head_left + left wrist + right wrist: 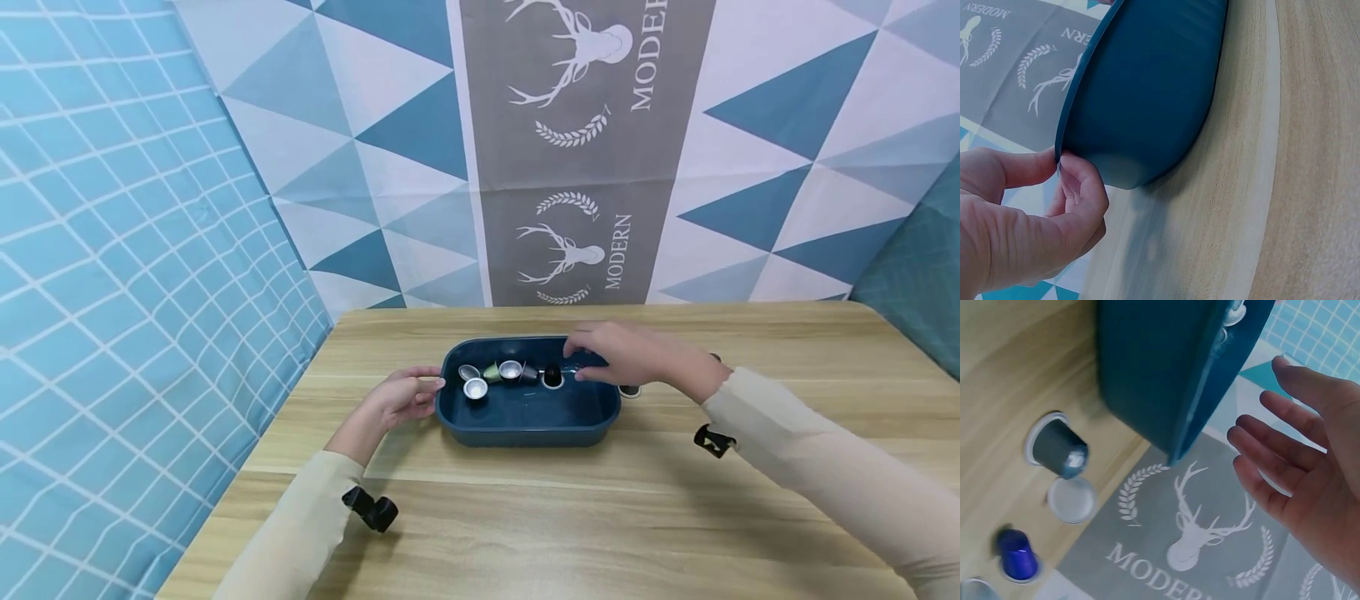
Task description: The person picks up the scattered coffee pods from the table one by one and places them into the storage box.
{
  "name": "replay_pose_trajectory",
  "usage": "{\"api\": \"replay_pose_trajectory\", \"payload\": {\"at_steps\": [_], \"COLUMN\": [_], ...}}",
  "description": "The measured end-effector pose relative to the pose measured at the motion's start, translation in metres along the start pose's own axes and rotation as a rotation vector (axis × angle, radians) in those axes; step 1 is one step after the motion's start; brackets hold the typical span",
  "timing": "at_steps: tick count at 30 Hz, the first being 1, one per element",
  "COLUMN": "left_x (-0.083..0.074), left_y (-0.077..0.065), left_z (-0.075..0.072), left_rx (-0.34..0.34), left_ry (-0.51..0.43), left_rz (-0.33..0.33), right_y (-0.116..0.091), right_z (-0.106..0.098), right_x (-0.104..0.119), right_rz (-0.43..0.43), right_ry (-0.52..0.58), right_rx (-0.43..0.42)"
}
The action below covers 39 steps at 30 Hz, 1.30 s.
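Note:
A dark blue oblong bin (525,436) stands on the table with several coffee capsules in it. Silver-lidded capsules (476,388) lie toward its left end, beside a green capsule (491,372). Farther right are a dark grey capsule (529,374) and a black capsule (552,377). My left hand (408,393) pinches the bin's left rim between thumb and fingers, plain in the left wrist view. Over the bin's right end hovers my right hand (618,350), fingers spread and nothing seen between them in the right wrist view (1316,437).
Outside the bin's right end, the right wrist view shows a dark green capsule (1060,447), a white-lidded capsule (1071,500) and a purple capsule (1017,553) on the wooden table (525,517). A patterned cloth (405,167) hangs behind the table's far edge.

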<state>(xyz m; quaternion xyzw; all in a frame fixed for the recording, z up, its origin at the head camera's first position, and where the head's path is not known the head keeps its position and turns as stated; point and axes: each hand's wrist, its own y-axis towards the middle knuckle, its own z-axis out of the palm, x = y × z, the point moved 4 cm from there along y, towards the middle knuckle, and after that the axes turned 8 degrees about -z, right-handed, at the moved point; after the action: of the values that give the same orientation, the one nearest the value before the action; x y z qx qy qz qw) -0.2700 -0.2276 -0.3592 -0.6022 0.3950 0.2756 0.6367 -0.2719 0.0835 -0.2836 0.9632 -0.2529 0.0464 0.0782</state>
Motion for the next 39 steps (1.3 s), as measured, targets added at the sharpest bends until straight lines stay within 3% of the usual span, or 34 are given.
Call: {"api": "replay_pose_trajectory", "payload": {"at_steps": [15,24,31,39], "left_x": [0.001,0.001,0.000,0.001], "left_y": [0.000,-0.001,-0.001,0.001], "left_z": [-0.002,-0.002,-0.002,-0.002], "left_rx": [0.020,0.024,0.019,0.014], "left_ry": [-0.001,-0.024,-0.031,-0.026], "left_rz": [0.019,0.009,0.007,0.007], "right_y": [-0.037,-0.051,-0.057,-0.060], "right_z": [0.013,0.022,0.028,0.039], "right_x": [-0.014,-0.029,-0.040,-0.045], "right_rz": [0.066,0.108,0.100,0.065], "right_ry": [-0.039,-0.083,-0.117,-0.159], "right_rx": [-0.223,-0.307,-0.326,-0.263]}}
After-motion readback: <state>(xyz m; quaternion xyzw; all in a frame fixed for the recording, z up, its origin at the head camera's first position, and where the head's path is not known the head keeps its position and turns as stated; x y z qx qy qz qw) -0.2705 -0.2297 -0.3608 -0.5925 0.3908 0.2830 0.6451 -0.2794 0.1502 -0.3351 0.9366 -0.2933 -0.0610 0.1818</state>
